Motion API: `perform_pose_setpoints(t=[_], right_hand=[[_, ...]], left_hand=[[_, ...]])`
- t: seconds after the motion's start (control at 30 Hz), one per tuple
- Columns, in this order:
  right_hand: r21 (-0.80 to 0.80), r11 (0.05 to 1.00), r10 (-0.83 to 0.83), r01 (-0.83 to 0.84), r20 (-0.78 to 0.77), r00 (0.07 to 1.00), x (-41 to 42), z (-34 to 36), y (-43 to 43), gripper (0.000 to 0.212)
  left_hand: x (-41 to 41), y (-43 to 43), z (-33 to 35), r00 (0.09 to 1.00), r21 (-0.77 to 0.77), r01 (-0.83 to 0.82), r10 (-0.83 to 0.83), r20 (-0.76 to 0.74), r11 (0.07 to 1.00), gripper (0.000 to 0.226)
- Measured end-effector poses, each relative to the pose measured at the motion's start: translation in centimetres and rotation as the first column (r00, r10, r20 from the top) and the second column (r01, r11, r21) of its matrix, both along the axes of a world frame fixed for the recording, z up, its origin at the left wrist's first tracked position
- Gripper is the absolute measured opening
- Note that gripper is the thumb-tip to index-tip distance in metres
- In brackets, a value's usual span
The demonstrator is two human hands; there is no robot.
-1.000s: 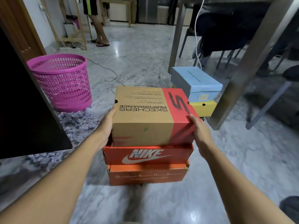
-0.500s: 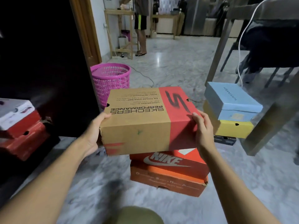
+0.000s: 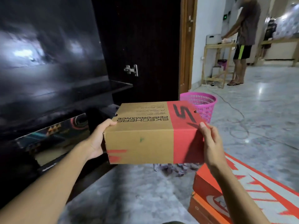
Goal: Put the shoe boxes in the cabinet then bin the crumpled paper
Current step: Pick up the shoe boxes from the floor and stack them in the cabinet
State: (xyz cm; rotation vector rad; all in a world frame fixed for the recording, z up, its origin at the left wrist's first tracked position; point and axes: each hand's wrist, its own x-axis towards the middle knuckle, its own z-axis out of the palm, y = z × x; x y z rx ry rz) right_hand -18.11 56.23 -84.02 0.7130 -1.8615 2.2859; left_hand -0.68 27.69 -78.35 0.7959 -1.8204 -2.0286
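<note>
We're holding the Skechers box (image 3: 153, 135) up at mid-frame, with the left hand (image 3: 97, 141) wrapping its left end, thumb on top, and the right hand (image 3: 211, 144) clamping the red right end. Its long axis is running left-right. The open cabinet (image 3: 64, 81) is sitting at frame left, so we reckon the left hand's going in first.

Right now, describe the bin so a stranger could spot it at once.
Find the black cabinet on the left, then the wooden door frame beside it. The bin stands on the floor at the frame's foot, behind the held box. It alone is pink, round and mesh-sided.
</note>
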Motion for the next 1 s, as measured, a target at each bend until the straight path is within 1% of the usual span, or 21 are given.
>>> perform_pose_setpoints(t=[0.13, 0.2, 0.3, 0.37, 0.47, 0.5, 0.53, 0.57, 0.63, 0.7, 0.77, 0.83, 0.87, 0.9, 0.93, 0.97, 1.0], right_hand=[[-0.079, 0.986, 0.143, -0.147, -0.059, 0.988, 0.6, 4.2, -5.4, 0.055], [-0.073, 0.974, 0.207, -0.214, -0.093, 0.974, 0.8, 6.1, -8.0, 0.055], [-0.073, 0.960, 0.260, -0.271, -0.133, 0.956, 0.8, 8.7, -12.5, 0.054], [-0.059, 0.953, 0.289, -0.297, -0.114, 0.950, 0.7, 9.9, -15.9, 0.064], [-0.006, 0.937, 0.348, -0.349, -0.069, 0.935, 0.8, 11.0, -21.4, 0.088], [-0.001, 0.933, 0.360, -0.360, -0.048, 0.932, 0.8, 11.0, -22.6, 0.091], [0.000, 0.925, 0.381, -0.381, -0.027, 0.924, 1.0, 11.0, -24.2, 0.089], [-0.003, 0.916, 0.402, -0.402, -0.007, 0.916, 1.2, 10.8, -25.9, 0.082], [-0.026, 0.897, 0.443, -0.442, 0.017, 0.897, 1.2, 10.7, -28.8, 0.065], [-0.043, 0.877, 0.480, -0.478, 0.035, 0.877, 1.2, 10.8, -31.4, 0.059], [-0.037, 0.860, 0.510, -0.509, 0.044, 0.859, 1.0, 11.1, -33.6, 0.058], [-0.001, 0.840, 0.542, -0.542, 0.038, 0.839, 0.8, 11.7, -35.8, 0.058], [0.027, 0.834, 0.550, -0.551, 0.039, 0.834, 0.7, 12.0, -36.9, 0.057], [0.056, 0.831, 0.551, -0.553, 0.043, 0.833, 0.7, 12.2, -38.0, 0.056], [0.088, 0.835, 0.541, -0.543, 0.043, 0.840, 0.7, 12.4, -39.1, 0.057], [0.122, 0.846, 0.520, -0.520, 0.032, 0.854, 0.8, 12.4, -40.0, 0.060], [0.154, 0.859, 0.492, -0.487, 0.010, 0.871, 0.9, 12.4, -40.8, 0.065]], left_hand=[[3.1, -3.3, 4.6, 0.992, -0.057, -0.086, 0.081, -0.092, 0.995, 0.037], [4.4, -4.7, 6.7, 0.980, -0.057, -0.154, 0.146, -0.134, 0.986, 0.036], [5.7, -6.5, 9.1, 0.954, -0.035, -0.253, 0.243, -0.177, 0.967, 0.034], [6.3, -7.8, 10.2, 0.918, 0.005, -0.354, 0.349, -0.186, 0.935, 0.034], [7.0, -9.9, 11.8, 0.864, 0.034, -0.472, 0.469, -0.182, 0.881, 0.034], [7.0, -10.2, 12.0, 0.844, 0.051, -0.506, 0.507, -0.176, 0.861, 0.035], [7.1, -10.9, 12.2, 0.813, 0.062, -0.556, 0.557, -0.170, 0.829, 0.037], [7.2, -11.7, 12.4, 0.775, 0.067, -0.607, 0.609, -0.168, 0.792, 0.039], [7.1, -13.1, 12.5, 0.684, 0.077, -0.706, 0.706, -0.182, 0.704, 0.042], [6.9, -14.3, 12.3, 0.551, 0.106, -0.807, 0.806, -0.215, 0.580, 0.046], [6.4, -15.8, 11.7, 0.367, 0.152, -0.900, 0.898, -0.243, 0.409, 0.045], [5.8, -17.1, 10.9, 0.176, 0.210, -0.947, 0.941, -0.288, 0.241, 0.039], [5.6, -17.5, 10.4, 0.097, 0.178, -0.971, 0.943, -0.317, 0.159, 0.042], [5.3, -17.7, 10.0, 0.049, 0.076, -0.994, 0.933, -0.356, 0.081, 0.050], [5.1, -17.8, 9.5, 0.030, -0.068, -0.998, 0.915, -0.402, 0.003, 0.059], [4.9, -17.8, 8.9, 0.022, -0.212, -0.973, 0.885, -0.464, -0.087, 0.061], [4.6, -18.1, 8.4, 0.033, -0.338, -0.925, 0.851, -0.525, -0.173, 0.058]])
